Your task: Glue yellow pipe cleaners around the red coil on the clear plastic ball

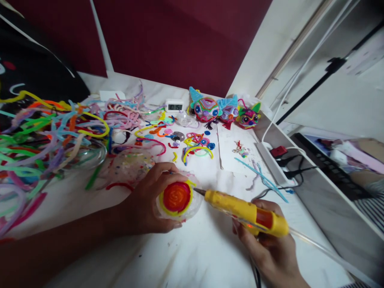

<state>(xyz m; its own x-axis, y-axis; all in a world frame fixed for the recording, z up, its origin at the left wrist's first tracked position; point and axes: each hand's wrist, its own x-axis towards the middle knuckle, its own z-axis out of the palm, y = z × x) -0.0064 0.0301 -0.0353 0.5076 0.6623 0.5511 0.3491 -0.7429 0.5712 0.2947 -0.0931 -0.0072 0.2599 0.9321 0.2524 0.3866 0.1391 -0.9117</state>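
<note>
Head view: the left hand point(148, 202) curls its fingers around a clear round shell point(192, 210) held low on the white surface point(192, 256). The shell carries a red-orange spiral point(176, 197) ringed in yellow. The right hand point(268, 246) is closed around the grip of a yellow glue gun point(244, 211), whose nozzle touches the spiral's right edge. Just behind the left hand lies a clear dish point(129, 166) with small coloured bits (too blurred to name). Loose pipe cleaners point(45, 132) are heaped to the left, and three cat faces point(228, 110) stand at the back.
</note>
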